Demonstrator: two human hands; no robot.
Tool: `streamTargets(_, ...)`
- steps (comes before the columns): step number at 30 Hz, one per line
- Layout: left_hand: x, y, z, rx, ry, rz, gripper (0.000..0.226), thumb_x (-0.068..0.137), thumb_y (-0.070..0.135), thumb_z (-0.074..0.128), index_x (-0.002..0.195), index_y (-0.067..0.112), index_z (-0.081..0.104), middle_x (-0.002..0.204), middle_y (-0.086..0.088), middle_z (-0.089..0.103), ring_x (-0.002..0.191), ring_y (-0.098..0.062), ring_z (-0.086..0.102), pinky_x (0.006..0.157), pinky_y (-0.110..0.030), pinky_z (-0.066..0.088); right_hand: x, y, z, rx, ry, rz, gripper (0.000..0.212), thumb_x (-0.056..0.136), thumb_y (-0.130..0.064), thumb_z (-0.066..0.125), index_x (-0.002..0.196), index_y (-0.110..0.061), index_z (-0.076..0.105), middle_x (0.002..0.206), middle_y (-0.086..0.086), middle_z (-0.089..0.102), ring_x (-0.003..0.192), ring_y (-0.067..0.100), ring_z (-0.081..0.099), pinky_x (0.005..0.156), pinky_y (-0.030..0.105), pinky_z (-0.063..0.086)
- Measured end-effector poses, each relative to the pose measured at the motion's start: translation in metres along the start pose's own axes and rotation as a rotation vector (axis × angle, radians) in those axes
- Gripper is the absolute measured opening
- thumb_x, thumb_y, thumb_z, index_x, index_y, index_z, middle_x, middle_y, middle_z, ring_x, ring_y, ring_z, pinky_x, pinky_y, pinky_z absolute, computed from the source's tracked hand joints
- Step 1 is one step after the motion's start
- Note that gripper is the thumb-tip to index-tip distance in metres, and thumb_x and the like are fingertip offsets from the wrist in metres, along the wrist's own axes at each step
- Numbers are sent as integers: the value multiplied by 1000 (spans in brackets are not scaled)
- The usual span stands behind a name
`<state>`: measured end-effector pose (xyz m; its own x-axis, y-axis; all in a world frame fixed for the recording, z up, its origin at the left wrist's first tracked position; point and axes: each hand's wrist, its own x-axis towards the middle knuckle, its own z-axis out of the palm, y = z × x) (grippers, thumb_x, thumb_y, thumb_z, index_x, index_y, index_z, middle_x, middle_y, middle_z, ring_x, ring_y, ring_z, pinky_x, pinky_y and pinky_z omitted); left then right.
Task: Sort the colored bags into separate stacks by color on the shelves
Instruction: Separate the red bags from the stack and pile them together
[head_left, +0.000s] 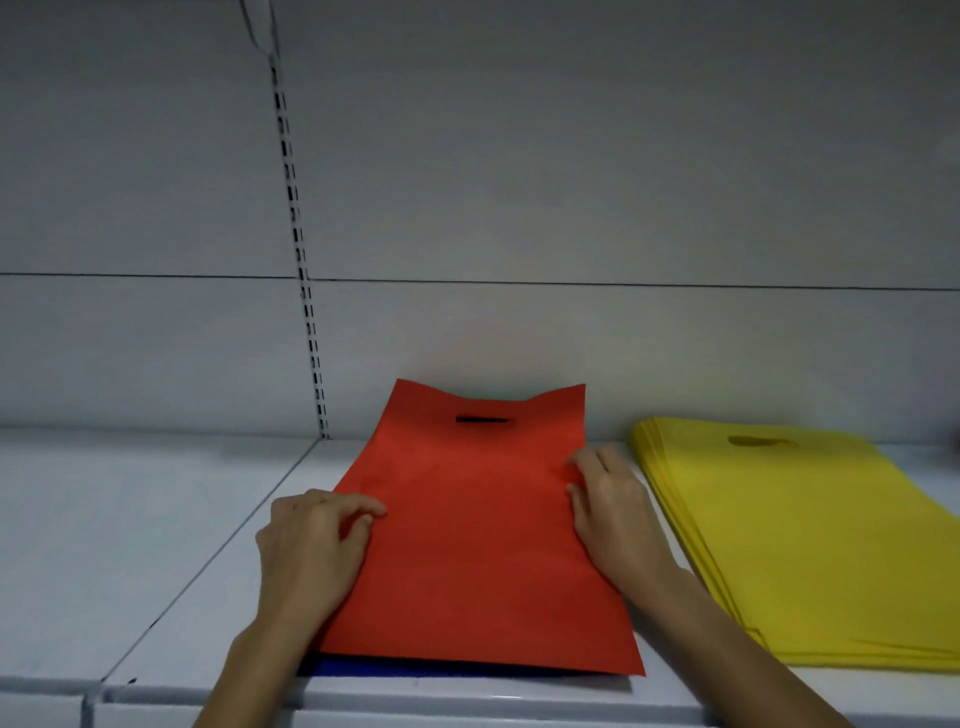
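A person's two bare hands square up a red bag (478, 530) lying flat on a white shelf (130, 519), just below the middle of the frame toward 6 o'clock. The bag's cut-out handle slot (480, 419) points to 12 o'clock, and its top edge curls up against the grey back panel (571, 182).

The left hand (309, 551), at 7 o'clock, is at the bag's left edge with its fingers curled and thumb and forefinger closed together on the fabric, pinching that edge. The right hand (608, 514), at about 4 o'clock from the bag's middle, lies on the right edge with bent fingers, tips touching the red surface; whether it actually grips the edge or only presses on it cannot be told from this angle.

A sliver of a blue bag (363, 667) shows from under the red one along its near edge, at 6 o'clock.

At 3 to 4 o'clock, just beside the right forearm and apart from the red bag, sits a stack of yellow bags (810, 545), their layered edges fanned slightly on the left side and their handle cut-outs turned to the back panel.

A slotted metal upright (298, 249) runs down the panel at 10 to 11 o'clock and meets the shelf left of the red bag.
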<state>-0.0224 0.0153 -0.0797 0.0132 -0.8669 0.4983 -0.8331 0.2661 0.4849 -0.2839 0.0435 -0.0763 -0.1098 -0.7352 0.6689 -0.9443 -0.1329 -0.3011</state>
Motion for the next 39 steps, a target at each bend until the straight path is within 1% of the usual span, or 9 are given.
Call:
streamTargets(4, 3, -2, -1, -84, -79, -43, 22, 86, 24, 59, 88, 45, 66, 108, 6, 64, 109, -22, 52, 90, -37, 42, -3, 4, -1, 61, 9, -21, 22, 70, 10, 67, 86, -5, 63, 80, 12, 59, 66, 25, 58, 59, 19, 38)
streamTargets(9, 0, -1, -1, -49, 34, 14, 18, 80, 16, 68, 91, 29, 73, 103, 4, 68, 104, -23, 57, 83, -37, 42, -3, 4, -3, 97, 60, -69, 13, 75, -1, 60, 84, -6, 68, 80, 6, 61, 71, 10, 55, 69, 9, 33)
streamTargets(15, -3, 9, -7, 37, 79, 113, 31, 74, 3, 70, 104, 3, 68, 107, -14, 61, 96, -34, 56, 83, -43, 45, 3, -5, -18, -10, -3, -29, 21, 79, -6, 56, 95, -8, 70, 91, 5, 63, 81, 22, 64, 67, 20, 42)
streamTargets(17, -4, 21, -16, -32, 102, 91, 31, 76, -2, 65, 107, 1, 67, 109, -16, 59, 98, -32, 57, 88, -37, 42, 8, -4, -29, -18, -58, 12, 29, 87, -10, 52, 113, -9, 64, 109, 6, 59, 102, 22, 58, 83, 27, 42)
streamTargets(20, -4, 45, -27, -113, 143, 153, 28, 73, -9, 66, 97, 4, 71, 101, -14, 68, 89, -30, 63, 83, -28, 40, 9, 7, -53, -1, -74, 37, 35, 88, -12, 50, 123, -11, 57, 118, 7, 54, 112, 23, 52, 92, 31, 39)
streamTargets(27, -23, 158, 1, -164, 106, 356, 25, 78, 12, 67, 102, 9, 70, 99, -11, 70, 86, -32, 62, 78, -32, 43, -18, 101, -156, -91, 65, 156, 39, 86, -9, 53, 125, -4, 55, 121, 12, 55, 112, 28, 53, 95, 32, 37)
streamTargets(30, -47, 225, 26, -229, 34, 449, 41, 75, 31, 52, 103, 8, 70, 100, -11, 70, 88, -31, 63, 78, -24, 35, -47, 155, -215, -153, 110, 229, 38, 85, -8, 51, 122, -2, 57, 118, 14, 56, 107, 29, 55, 91, 32, 38)
streamTargets(35, -101, 343, 78, -434, -106, 522, 54, 73, 45, 44, 107, 12, 69, 109, -6, 68, 98, -24, 63, 86, -32, 46, -103, 239, -319, -283, 165, 327, 40, 81, -10, 48, 118, -1, 60, 116, 14, 58, 106, 29, 56, 92, 28, 37)
streamTargets(39, -137, 426, 117, -502, -192, 580, 49, 72, 39, 48, 108, 13, 68, 110, -4, 67, 101, -22, 62, 87, -33, 46, -145, 297, -390, -358, 201, 415, 38, 82, -8, 50, 119, 1, 59, 117, 17, 58, 108, 30, 55, 93, 27, 35)
